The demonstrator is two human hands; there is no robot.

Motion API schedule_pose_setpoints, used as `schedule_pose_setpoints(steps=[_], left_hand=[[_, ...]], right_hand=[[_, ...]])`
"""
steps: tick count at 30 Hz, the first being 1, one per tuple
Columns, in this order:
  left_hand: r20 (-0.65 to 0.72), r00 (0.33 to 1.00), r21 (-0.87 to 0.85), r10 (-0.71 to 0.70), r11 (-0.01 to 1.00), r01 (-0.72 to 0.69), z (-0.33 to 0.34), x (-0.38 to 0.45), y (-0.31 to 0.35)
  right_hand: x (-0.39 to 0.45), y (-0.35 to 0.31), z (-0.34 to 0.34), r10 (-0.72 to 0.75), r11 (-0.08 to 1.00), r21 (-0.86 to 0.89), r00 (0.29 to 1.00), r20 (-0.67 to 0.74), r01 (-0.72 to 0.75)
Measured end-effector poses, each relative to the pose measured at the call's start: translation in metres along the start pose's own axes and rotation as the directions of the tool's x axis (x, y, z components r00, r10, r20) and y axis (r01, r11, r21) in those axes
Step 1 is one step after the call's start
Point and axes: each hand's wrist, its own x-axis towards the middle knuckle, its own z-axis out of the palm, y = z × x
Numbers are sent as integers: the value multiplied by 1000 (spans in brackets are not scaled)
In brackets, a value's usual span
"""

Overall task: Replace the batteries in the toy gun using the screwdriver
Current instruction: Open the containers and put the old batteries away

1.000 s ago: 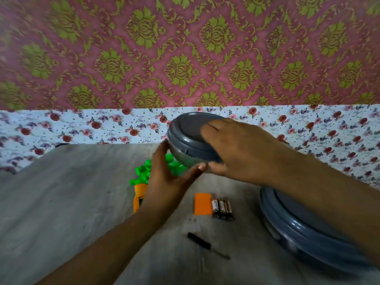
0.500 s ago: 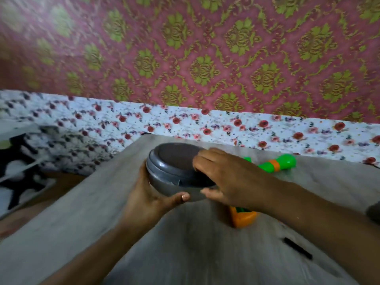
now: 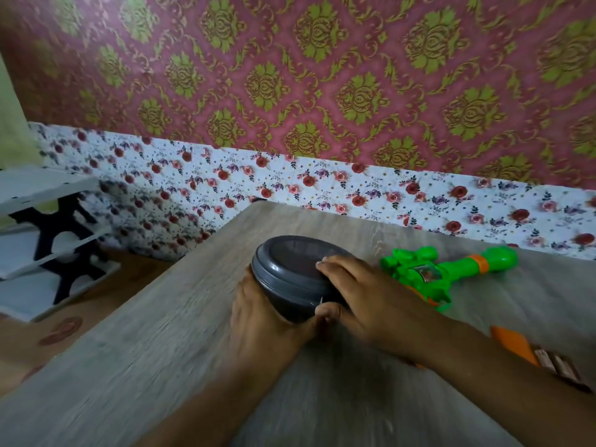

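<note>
A small grey lidded container sits low over the wooden table, left of centre. My left hand cups its underside and near wall. My right hand grips its lid and right side. The green toy gun with an orange band lies on the table just right of my hands, barrel pointing right. An orange battery cover and brown batteries lie at the right edge, partly hidden by my right forearm. The screwdriver is out of view.
The table's left edge runs diagonally; beyond it is a brown floor and a white shelf rack with a black frame. A floral-covered ledge and patterned wall stand behind the table.
Both hands have carried the grey container to the left and lowered it towards the table. The view has swung left, so the batteries and cover now sit at the right edge.
</note>
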Motion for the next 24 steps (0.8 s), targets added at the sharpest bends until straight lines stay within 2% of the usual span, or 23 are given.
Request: schedule_pose_setpoints(steps=[4, 8, 16, 20, 24], left_hand=[[22, 1000, -30, 23, 999, -22, -2, 1, -2], [71, 997, -42, 25, 999, -22, -1, 0, -3], [181, 983, -56, 24, 998, -14, -8, 4, -7], [259, 966, 58, 25, 997, -42, -11, -1, 0], [242, 969, 142, -40, 990, 6, -11, -3, 5]], right_hand=[[2, 0, 8, -73, 972, -226, 996, -51, 59], [3, 3, 5, -159, 941, -310, 986, -43, 138], [7, -1, -1, -212, 935, -311, 971, -112, 168], [14, 11, -27, -130, 981, -166, 972, -198, 97], [24, 22, -38, -63, 997, -54, 984, -165, 55]])
